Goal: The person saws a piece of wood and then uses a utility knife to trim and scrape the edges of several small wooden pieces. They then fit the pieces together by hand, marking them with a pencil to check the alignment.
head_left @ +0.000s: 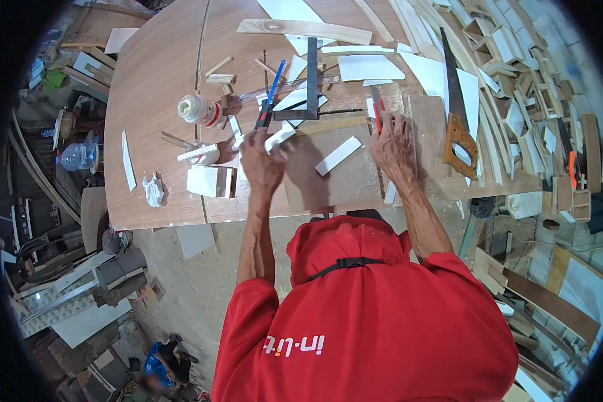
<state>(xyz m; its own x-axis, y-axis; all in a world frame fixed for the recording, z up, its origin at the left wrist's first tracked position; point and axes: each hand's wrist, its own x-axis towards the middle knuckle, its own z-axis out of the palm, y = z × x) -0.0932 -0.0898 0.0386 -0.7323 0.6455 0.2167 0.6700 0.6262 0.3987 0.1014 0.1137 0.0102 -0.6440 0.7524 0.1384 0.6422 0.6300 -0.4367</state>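
My left hand [261,161] is at the near end of a slim tool with a long blue blade and a black-and-red handle [264,115]. Its fingers curl over the handle's end, beside small white offcuts [279,137]. My right hand [391,144] closes on a slim red tool [380,115] with a greyish tip; the fingers partly cover it. Between both hands a short white strip [338,156] lies on a flat brown board [308,184]. A black try square [312,80] rests just beyond.
A wooden-handled handsaw [460,144] lies on the right of the table [147,80]. At left stand an open glue jar [197,109], a white cup [204,155], a white-faced block [210,181] and a crumpled white rag [153,190]. Wood strips crowd the far right; a person [164,365] is at lower left.
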